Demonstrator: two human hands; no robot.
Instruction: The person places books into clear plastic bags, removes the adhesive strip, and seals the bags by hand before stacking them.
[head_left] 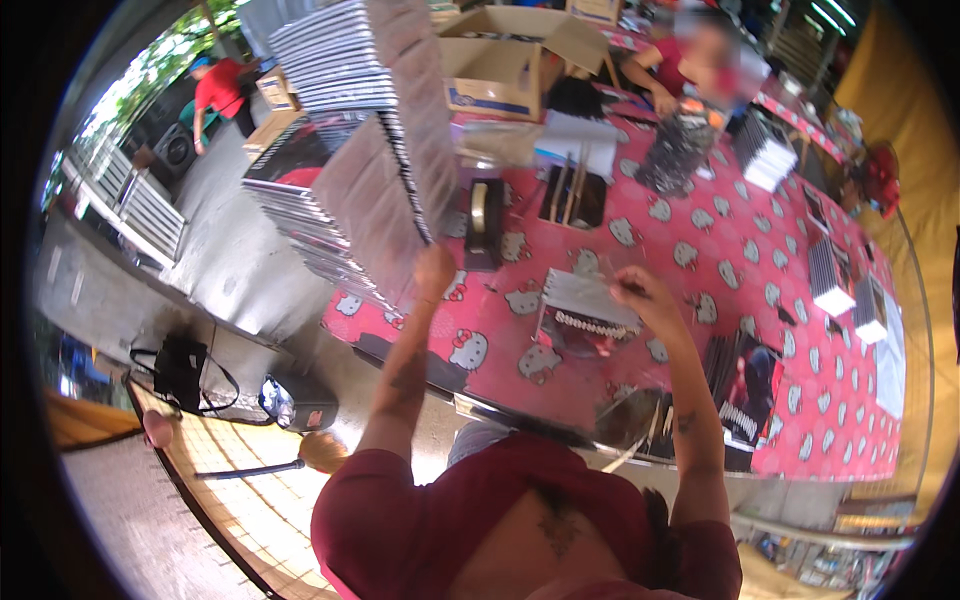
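My left hand is closed at the lower corner of a tall stack of flat plastic-sleeved packs; what it grips there is hidden. My right hand has its fingers pinched together above a pack with a pale grey top. Whatever sits between those fingers is too small to tell. Along that pack's near side runs a row of pale beads, over a dark printed part. Just beyond my left hand stands a black tape dispenser.
A pink cartoon-patterned cloth covers the table. On it are a dark tray of sticks, dark printed packs, white-edged stacks and an open carton. A person across the table handles a black plastic bag.
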